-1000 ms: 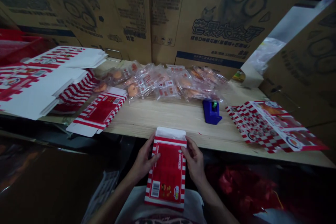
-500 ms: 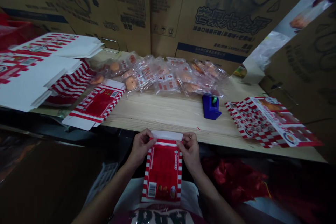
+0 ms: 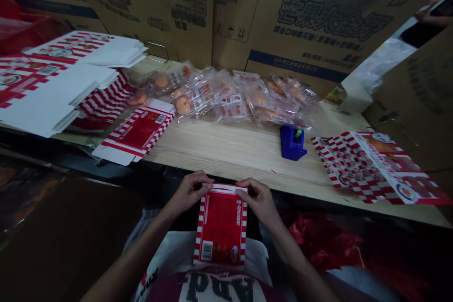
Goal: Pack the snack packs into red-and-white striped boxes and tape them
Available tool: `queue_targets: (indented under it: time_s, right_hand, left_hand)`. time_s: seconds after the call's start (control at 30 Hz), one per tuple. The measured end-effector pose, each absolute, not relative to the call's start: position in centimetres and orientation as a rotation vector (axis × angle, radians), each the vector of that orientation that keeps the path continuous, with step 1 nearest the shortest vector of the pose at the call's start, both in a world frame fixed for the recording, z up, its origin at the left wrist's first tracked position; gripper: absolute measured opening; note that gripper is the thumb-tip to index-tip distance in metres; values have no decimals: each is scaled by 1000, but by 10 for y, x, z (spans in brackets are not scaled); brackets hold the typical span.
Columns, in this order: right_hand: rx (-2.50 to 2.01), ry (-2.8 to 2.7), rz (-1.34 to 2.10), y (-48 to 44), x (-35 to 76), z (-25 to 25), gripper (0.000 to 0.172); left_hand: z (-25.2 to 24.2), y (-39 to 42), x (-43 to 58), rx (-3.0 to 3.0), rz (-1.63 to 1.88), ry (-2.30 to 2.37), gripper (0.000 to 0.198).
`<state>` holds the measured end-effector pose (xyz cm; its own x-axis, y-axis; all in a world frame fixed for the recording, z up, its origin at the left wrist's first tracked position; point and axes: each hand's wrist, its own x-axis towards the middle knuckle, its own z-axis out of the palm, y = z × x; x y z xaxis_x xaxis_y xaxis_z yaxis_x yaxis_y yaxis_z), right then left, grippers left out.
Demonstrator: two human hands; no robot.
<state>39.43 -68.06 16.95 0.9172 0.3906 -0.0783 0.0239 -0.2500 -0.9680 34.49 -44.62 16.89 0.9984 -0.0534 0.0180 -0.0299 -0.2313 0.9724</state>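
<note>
Red-and-white box (image 3: 222,226): left hand (image 3: 191,191) and right hand (image 3: 258,198) grip its far corners; uneven thumb pressure could crease the card.

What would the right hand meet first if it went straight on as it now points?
The right hand would first meet the red box it holds; beyond, probably the left hand, though depth is unclear.

We can't see the back of the held red box (image 3: 221,226), and its smallest words (image 3: 206,211) are too tiny to read. The left edge cuts off the red bin (image 3: 33,33) and the stack of flat cards (image 3: 46,96). The top cuts off the brown boxes (image 3: 233,14). We can't tell what the dark thing (image 3: 423,33) at top right is.
</note>
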Motion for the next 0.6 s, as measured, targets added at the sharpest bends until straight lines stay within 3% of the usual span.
queue_targets:
  time_s: [0.3,0.6]
  right_hand:
    - [-1864,-381,431,-678,417,194,12]
    - [-1828,-450,341,-684,403,189,15]
  left_hand:
    - [182,-438,364,1585,-235,69,19]
    - [178,-442,353,1720,-26,-141,17]
